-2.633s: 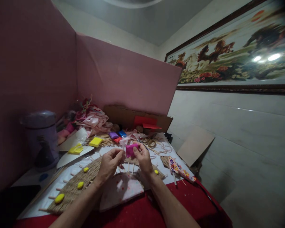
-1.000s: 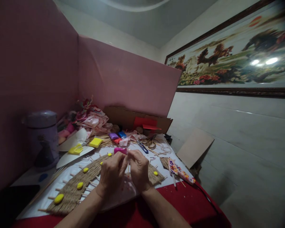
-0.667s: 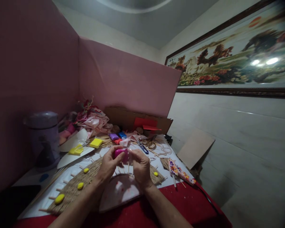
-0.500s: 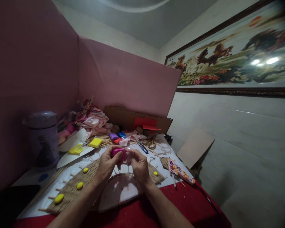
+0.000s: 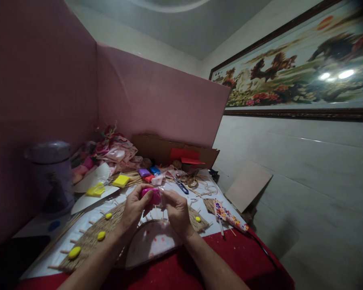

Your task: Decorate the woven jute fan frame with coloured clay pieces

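My left hand [image 5: 135, 207] is closed on a packet of magenta modelling clay [image 5: 151, 196], held up over the table. The fingers of my right hand [image 5: 178, 209] pinch the clear plastic wrapper [image 5: 161, 197] at the packet's right end. Below both hands lies a fan-shaped woven straw piece [image 5: 90, 241] with sticks poking out along its edge. Yellow clay discs [image 5: 101, 235] sit on its surface. At its middle is a rounded pale panel with small red marks [image 5: 153, 243], partly behind my forearms.
Yellow clay packets [image 5: 121, 181], a purple packet [image 5: 144, 172] and a blue packet [image 5: 155, 171] lie further back. Blue-handled scissors [image 5: 182, 187] rest right of them. A floral-patterned glue gun [image 5: 230, 215] is at the right, a lilac canister [image 5: 53, 181] at the left.
The magenta packet has shifted slightly left and turned a little in my hands. My right hand still pinches its wrapper. The view has moved slightly.
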### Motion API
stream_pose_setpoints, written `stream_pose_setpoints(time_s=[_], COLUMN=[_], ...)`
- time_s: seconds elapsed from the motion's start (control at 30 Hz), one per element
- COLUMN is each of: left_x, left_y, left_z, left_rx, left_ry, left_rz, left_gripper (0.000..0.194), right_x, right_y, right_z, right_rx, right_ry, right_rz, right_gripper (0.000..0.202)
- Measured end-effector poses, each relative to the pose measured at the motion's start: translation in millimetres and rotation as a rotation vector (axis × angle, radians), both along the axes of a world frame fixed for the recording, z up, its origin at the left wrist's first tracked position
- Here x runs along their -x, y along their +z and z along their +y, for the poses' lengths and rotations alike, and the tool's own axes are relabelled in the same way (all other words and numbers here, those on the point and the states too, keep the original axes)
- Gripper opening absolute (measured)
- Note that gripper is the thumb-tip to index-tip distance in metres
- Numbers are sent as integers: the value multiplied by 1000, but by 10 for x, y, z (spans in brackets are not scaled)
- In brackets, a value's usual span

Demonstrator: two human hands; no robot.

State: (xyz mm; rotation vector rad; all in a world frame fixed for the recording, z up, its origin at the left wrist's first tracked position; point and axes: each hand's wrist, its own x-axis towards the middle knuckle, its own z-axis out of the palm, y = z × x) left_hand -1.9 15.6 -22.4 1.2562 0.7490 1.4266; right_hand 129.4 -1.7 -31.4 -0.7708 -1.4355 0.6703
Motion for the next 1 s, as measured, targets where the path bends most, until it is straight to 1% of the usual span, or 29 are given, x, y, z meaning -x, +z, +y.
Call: stream_pose_setpoints(time_s=[0.07,0.17,0.23,0.37,0.47,0.6,0.67,0.83,0.9,1.0], left_x=[12,21,19,-2,-18,-21,-15,0,-2,-5], left_y=[6,13,16,28,37,37,37,47,43,30], left_z=[3,-1,-9,-35,-43,-27,-14,0,3,5], left_rx=[23,66,90,113,124,100,86,87,100,114], left_ry=[-16,-30,-24,12,33,43,51,72,69,74], left_rz=[8,12,8,-14,-6,9,18,40,47,68], left_gripper=[36,38,40,42,42,44,45,44,44,45], right_x=[-2,-23,-47,-87,-84,-65,-64,-86,-91,-91], right_y=[19,38,41,35,26,6,1,14,20,22], right_z=[-2,-2,6,32,52,71,72,58,56,57], right_rx=[31,125,129,34,-21,-2,0,-134,-176,-179], right_ry=[32,97,125,100,46,31,40,9,-22,-27], right_rz=[-7,26,14,-75,-79,-18,-41,-254,-259,-215], right_gripper=[39,36,34,27,21,26,31,45,45,42])
